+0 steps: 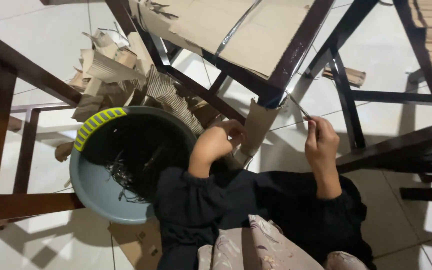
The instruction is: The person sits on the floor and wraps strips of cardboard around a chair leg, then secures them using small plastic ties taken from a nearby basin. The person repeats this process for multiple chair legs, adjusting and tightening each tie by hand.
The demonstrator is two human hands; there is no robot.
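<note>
View from above of a seated person unwrapping a dark wooden chair point(296, 45) whose frame is covered in brown cardboard point(236, 30). The left hand point(215, 141) is curled closed on the loose cardboard sleeve point(257, 127) that hangs around the chair leg just below the seat corner; the fingers pinch its lower edge, though their tips are partly hidden. The right hand point(320, 141) is closed, thumb against forefinger, on a thin grey strap point(298, 106) that runs taut from the hand up to the same corner; whether it holds a small tool as well cannot be told. A similar strap point(236, 27) crosses the cardboard on the seat. Judged from its look, the cardboard is light, fairly stiff yet easily torn and creased, best taken at a free edge; the strap appears thin, smooth and springy, likely to slip unless pinched firmly near its end. To the person's left, a round grey-blue basin point(96, 192) with a yellow-green ribbed grip point(96, 125) on its rim stands on the white tiled floor point(41, 45); it holds a dark tangle of what seem to be strap offcuts point(126, 175), much of it in shadow. Beyond the basin lies a heap of torn corrugated cardboard scraps point(116, 75).
</note>
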